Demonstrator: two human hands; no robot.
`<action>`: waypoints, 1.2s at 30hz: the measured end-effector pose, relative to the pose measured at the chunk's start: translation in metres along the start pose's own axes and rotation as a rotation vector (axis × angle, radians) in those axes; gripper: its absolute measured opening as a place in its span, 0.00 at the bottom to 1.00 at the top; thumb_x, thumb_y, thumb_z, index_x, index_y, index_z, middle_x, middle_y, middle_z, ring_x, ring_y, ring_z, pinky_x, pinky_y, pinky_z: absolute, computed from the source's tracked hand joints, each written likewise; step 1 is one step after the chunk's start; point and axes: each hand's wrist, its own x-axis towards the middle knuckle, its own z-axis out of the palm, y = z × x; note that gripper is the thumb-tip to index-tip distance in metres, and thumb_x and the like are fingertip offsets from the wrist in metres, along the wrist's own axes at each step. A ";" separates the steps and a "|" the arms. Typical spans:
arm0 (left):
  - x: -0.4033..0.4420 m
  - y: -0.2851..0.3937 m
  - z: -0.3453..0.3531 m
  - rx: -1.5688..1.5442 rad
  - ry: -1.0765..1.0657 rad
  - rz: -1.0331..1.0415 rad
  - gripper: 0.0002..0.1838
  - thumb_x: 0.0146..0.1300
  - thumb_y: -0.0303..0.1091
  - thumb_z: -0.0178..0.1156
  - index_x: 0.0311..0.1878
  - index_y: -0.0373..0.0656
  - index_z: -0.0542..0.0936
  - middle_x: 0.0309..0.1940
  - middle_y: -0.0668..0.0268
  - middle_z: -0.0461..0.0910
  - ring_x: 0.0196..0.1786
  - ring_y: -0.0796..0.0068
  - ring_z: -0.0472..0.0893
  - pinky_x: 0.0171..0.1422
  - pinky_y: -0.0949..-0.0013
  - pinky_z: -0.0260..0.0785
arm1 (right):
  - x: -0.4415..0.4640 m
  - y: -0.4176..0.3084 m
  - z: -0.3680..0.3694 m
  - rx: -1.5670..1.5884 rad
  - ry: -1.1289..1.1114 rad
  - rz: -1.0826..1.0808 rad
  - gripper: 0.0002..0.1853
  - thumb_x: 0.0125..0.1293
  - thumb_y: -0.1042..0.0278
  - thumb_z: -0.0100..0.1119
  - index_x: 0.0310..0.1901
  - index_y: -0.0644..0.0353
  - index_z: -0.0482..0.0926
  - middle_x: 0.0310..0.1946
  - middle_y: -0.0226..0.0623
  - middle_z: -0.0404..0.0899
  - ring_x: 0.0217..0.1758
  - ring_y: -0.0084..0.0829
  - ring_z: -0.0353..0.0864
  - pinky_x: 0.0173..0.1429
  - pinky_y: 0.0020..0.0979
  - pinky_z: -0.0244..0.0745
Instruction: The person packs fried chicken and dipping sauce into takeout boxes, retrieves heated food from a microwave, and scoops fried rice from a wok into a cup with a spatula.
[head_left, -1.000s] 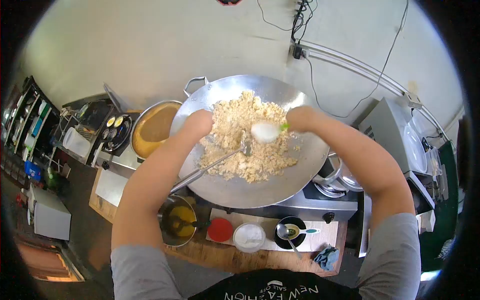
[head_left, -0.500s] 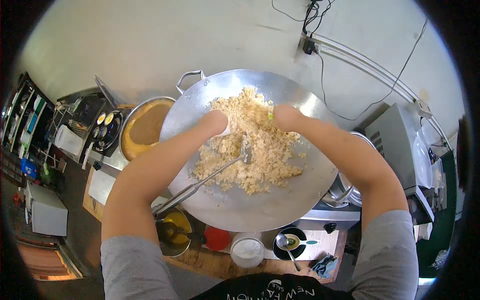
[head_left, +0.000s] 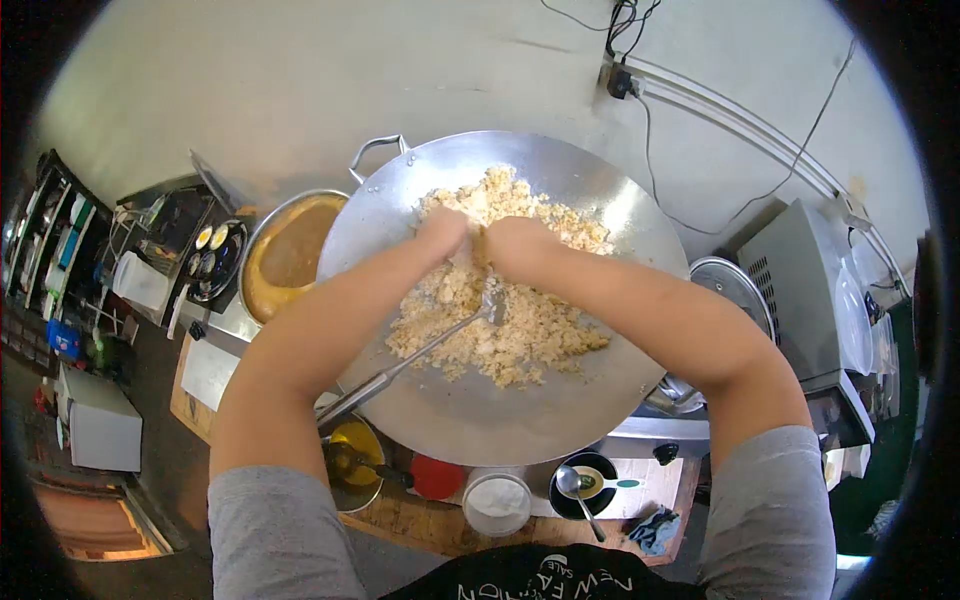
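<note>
A big metal wok [head_left: 500, 430] holds a broad heap of pale, crumbly fried rice [head_left: 530, 325]. My left hand [head_left: 445, 235] is over the upper left of the heap, with something whitish by its fingers that I cannot make out. Close to its right, my right hand [head_left: 520, 247] is at the rice too. The backs of both hands face me and hide the fingers, so whether they hold anything does not show. A long-handled metal spatula [head_left: 385, 378] rests with its blade in the rice below my hands and its handle over the wok's lower left rim.
Left of the wok stands a pot of brown liquid [head_left: 290, 250]; farther left, eggs cook in a black pan [head_left: 215, 262]. Along the front are a bowl of yellow liquid [head_left: 355, 470], a white tub [head_left: 497, 503] and a black bowl with spoons [head_left: 583, 487]. A lidded pot [head_left: 735, 290] stands right.
My right hand has moved left across the rice, close to my left hand. My left hand has shifted slightly right and up. The spatula stays in place.
</note>
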 end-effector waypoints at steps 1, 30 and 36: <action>0.004 -0.003 0.005 -0.225 0.029 -0.107 0.08 0.55 0.31 0.59 0.27 0.37 0.84 0.29 0.50 0.84 0.36 0.52 0.85 0.39 0.52 0.77 | -0.001 -0.006 -0.004 -0.029 -0.014 0.010 0.09 0.58 0.75 0.57 0.38 0.68 0.84 0.37 0.53 0.84 0.42 0.49 0.86 0.45 0.43 0.82; 0.015 -0.025 -0.009 -0.261 0.050 0.029 0.09 0.59 0.32 0.54 0.26 0.38 0.76 0.19 0.61 0.72 0.18 0.67 0.70 0.20 0.60 0.60 | -0.013 -0.012 0.008 -0.191 -0.050 -0.027 0.12 0.60 0.73 0.57 0.43 0.63 0.86 0.40 0.48 0.85 0.45 0.44 0.86 0.50 0.40 0.82; -0.038 0.005 -0.045 -0.576 -0.047 0.100 0.12 0.67 0.39 0.53 0.28 0.47 0.71 0.21 0.75 0.63 0.20 0.80 0.57 0.23 0.70 0.51 | -0.068 0.006 -0.041 -0.232 0.151 0.083 0.14 0.62 0.72 0.55 0.48 0.62 0.84 0.41 0.49 0.85 0.44 0.46 0.86 0.47 0.44 0.81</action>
